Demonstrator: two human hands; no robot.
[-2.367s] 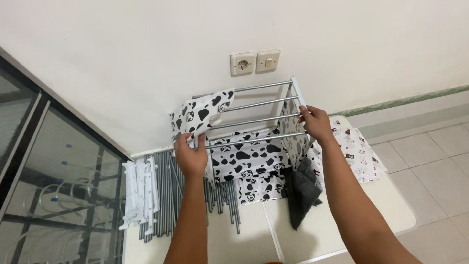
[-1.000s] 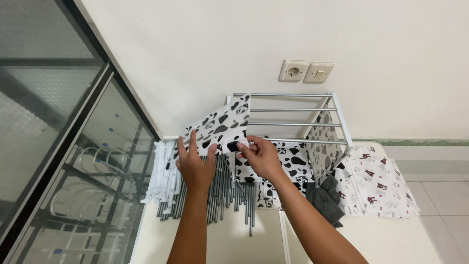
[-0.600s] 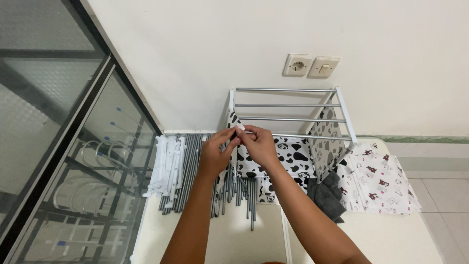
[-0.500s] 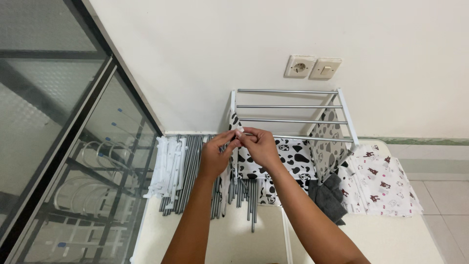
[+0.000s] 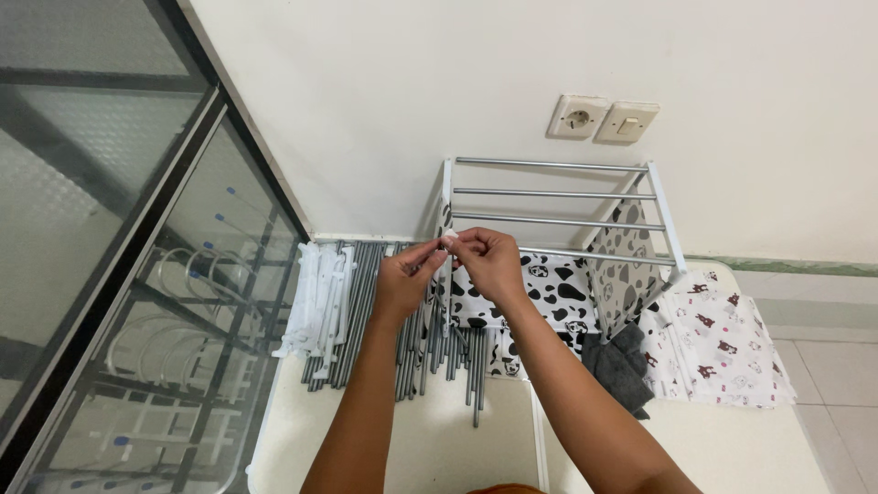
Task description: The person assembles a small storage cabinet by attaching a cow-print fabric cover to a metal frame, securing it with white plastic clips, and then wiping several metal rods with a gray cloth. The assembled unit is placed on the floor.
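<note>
A small rack [image 5: 558, 193] of silver rods between white end bars stands against the wall. Black-and-white cow-print cloth [image 5: 549, 288] hangs down its sides and lies across its base. My left hand [image 5: 407, 279] and my right hand [image 5: 489, 263] meet at the rack's front left corner. Both pinch the top edge of the cow-print cloth against the white end bar [image 5: 447, 206] there. The fingertips touch each other.
Loose silver rods [image 5: 366, 311] and white plastic bars [image 5: 315, 306] lie on the white table [image 5: 732, 448] to the left. A dark grey cloth [image 5: 622, 366] and a white printed cloth [image 5: 718, 343] lie at right. A glass cabinet [image 5: 119, 274] stands at left; a socket and switch [image 5: 599, 119] are on the wall.
My right hand moved from the rack's right end to the left corner. The raised cloth flap came down the left side, and both hands now pinch its top edge.
</note>
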